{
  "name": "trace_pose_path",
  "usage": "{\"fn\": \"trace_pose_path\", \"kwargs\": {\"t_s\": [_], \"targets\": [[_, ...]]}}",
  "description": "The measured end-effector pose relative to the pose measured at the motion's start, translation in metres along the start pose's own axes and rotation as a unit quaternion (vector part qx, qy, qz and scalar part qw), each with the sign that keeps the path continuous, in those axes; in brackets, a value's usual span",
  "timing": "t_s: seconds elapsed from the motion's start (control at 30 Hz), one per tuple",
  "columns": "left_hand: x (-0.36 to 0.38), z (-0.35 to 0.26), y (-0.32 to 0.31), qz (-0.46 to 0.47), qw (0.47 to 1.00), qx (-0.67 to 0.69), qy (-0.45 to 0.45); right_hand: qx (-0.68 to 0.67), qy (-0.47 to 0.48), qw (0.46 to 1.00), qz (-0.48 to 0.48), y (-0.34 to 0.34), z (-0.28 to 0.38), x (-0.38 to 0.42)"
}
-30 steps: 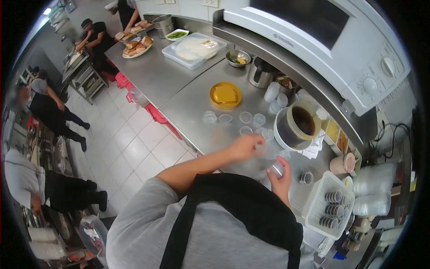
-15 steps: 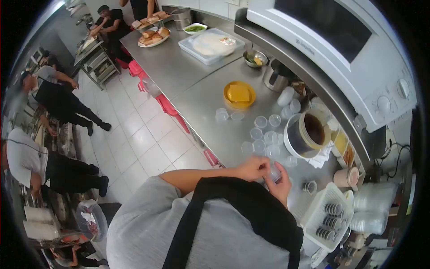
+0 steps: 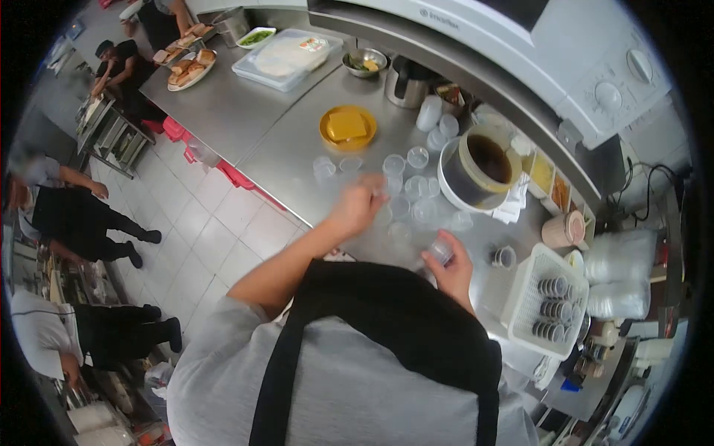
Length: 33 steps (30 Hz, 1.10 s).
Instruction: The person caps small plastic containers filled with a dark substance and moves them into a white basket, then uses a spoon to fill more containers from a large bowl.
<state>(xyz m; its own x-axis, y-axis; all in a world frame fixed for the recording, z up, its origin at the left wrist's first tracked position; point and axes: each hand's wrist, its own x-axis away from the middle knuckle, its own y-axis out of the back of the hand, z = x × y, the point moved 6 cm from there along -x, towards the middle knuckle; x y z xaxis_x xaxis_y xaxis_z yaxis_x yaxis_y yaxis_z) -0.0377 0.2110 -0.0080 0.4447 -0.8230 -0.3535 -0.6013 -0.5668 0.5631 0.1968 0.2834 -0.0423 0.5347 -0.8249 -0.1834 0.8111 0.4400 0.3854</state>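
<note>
My left hand (image 3: 359,205) reaches over the steel counter, at the near edge of a group of small clear plastic cups (image 3: 425,211). Its fingers are bent together and blurred; what they hold, if anything, is unclear. In my right hand (image 3: 451,266) is a small clear cup (image 3: 440,252), held between thumb and fingers. Right of that hand stands a dark-filled cup (image 3: 503,258). A white basket (image 3: 518,293) holds rows of dark-filled cups (image 3: 555,309). Behind the cups, a tub of dark liquid (image 3: 487,160) sits in a white bowl (image 3: 451,186).
A yellow bowl (image 3: 348,128) with a yellow block, a lidded clear container (image 3: 286,59) and a plate of bread (image 3: 191,70) stand farther back. A microwave (image 3: 595,74) is on the shelf above. Several people are on the left, beyond the tiled floor (image 3: 195,223).
My hands have parted: the left moved away to the left and forward, while the right keeps a clear cup. The whole view has shifted with the head.
</note>
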Motion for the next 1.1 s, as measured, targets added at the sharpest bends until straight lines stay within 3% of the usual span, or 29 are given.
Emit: {"fn": "trace_pose_path", "kwargs": {"t_s": [0.1, 0.2, 0.3, 0.43, 0.5, 0.63, 0.73, 0.83, 0.93, 1.07, 1.1], "targets": [[-0.009, -0.032, -0.002, 0.069, 0.997, 0.028, -0.01, 0.036, 0.036, 0.999, -0.009, 0.0, 0.013, 0.0], [0.02, -0.049, -0.048, 0.253, 0.944, 0.207, -0.041, 0.011, 0.039, 0.999, -0.013, 0.0, 0.013, 0.0], [0.043, -0.038, -0.078, 0.281, 0.903, 0.311, 0.092, -0.026, 0.017, 0.999, -0.013, -0.003, 0.0, 0.004], [0.049, -0.035, -0.072, 0.228, 0.943, 0.242, 0.031, -0.06, -0.019, 0.998, 0.014, -0.007, -0.008, 0.01], [0.049, -0.034, -0.064, 0.193, 0.966, 0.169, 0.003, -0.012, 0.023, 1.0, 0.017, -0.008, -0.002, 0.008], [0.053, -0.034, -0.065, 0.225, 0.932, 0.274, 0.077, 0.058, 0.059, 0.993, 0.086, -0.011, 0.025, 0.003], [0.049, -0.036, -0.057, 0.214, 0.952, 0.217, 0.032, -0.024, 0.033, 0.998, 0.056, -0.017, 0.006, 0.002], [0.046, -0.031, -0.048, 0.181, 0.945, 0.261, 0.075, -0.025, 0.025, 0.999, 0.035, -0.009, 0.01, 0.0], [0.02, -0.041, -0.007, 0.068, 0.99, 0.12, -0.005, -0.077, 0.004, 0.997, 0.007, -0.005, 0.0, -0.002], [-0.023, -0.021, 0.011, 0.03, 0.999, 0.019, 0.011, -0.161, -0.093, 0.982, 0.036, -0.009, -0.006, 0.0], [-0.02, -0.021, 0.005, 0.063, 0.997, 0.037, 0.011, -0.171, -0.066, 0.982, 0.032, -0.011, -0.007, 0.0]]}}
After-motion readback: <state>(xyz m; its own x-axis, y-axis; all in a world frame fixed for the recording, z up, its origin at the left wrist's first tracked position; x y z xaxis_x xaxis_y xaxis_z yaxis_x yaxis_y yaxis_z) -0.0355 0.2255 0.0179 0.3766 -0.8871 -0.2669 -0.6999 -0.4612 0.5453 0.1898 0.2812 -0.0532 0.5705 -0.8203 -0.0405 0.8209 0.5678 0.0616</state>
